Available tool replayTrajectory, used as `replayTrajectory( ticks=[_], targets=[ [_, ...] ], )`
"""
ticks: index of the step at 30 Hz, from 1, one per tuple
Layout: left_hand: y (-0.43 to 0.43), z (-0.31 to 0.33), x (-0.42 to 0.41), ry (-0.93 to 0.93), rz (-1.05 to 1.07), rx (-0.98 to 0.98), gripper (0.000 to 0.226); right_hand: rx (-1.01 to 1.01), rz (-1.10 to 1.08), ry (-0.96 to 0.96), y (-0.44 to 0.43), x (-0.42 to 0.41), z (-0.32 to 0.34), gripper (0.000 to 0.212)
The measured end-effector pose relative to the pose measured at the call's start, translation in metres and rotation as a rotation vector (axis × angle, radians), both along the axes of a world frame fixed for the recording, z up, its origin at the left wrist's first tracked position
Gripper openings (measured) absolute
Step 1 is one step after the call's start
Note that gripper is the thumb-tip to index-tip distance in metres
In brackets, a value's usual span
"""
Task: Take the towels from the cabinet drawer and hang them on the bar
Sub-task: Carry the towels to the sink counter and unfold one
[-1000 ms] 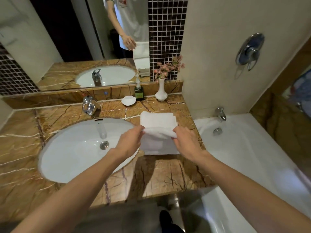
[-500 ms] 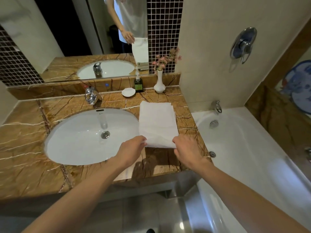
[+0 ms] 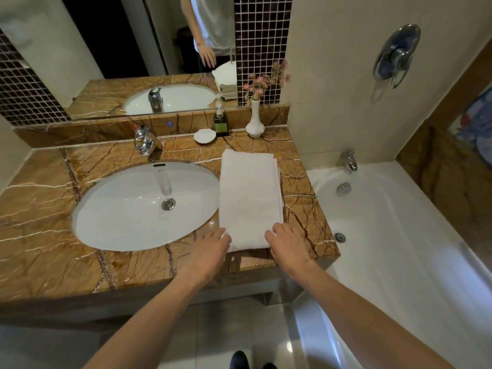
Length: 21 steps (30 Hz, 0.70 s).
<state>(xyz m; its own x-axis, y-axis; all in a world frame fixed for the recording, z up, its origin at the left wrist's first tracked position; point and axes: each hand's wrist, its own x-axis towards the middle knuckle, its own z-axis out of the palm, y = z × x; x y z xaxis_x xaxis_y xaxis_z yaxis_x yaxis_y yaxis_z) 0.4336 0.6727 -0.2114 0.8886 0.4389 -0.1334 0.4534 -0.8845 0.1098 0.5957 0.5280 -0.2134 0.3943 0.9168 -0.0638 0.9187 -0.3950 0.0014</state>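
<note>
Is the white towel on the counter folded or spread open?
Folded: the towel lies flat on the counter, layered edges visible along its right side.

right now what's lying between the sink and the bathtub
In the head view, the folded white towel lies flat on the marble counter between sink and bathtub, with a bare marble strip on its bathtub side.

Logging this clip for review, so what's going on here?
A person at a marble bathroom counter has a folded white towel lying flat on it, between the sink and the bathtub. The left hand touches the towel's near-left corner with fairly straight fingers. The right hand rests on its near-right corner, grip unclear. The towel is not yet hung.
</note>
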Motion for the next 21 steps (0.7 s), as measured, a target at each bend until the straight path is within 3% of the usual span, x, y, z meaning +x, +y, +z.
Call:
replayTrajectory(
  ticks=[3, 7, 12, 17, 21],
  targets=[
    [-0.006, -0.007, 0.008, 0.141, -0.035, -0.091, 0.055, -0.070, 0.058, 0.012, -0.002, 0.001, -0.009, 0.032],
    [-0.015, -0.020, 0.016, 0.324, -0.098, -0.097, 0.066, -0.234, 0.151, 0.079, -0.002, -0.001, -0.017, 0.058],
    [-0.012, -0.036, 0.022, 0.359, -0.117, -0.085, 0.090, -0.279, 0.141, 0.114, 0.001, 0.002, -0.024, 0.058],
    [-0.007, -0.030, 0.028, 0.290, -0.114, -0.090, 0.061, -0.273, 0.147, 0.132, 0.014, 0.005, -0.017, 0.048],
    [0.018, -0.020, 0.046, 0.182, -0.132, -0.048, 0.055, -0.103, 0.137, 0.109, 0.031, 0.020, 0.004, 0.031]
  ],
)
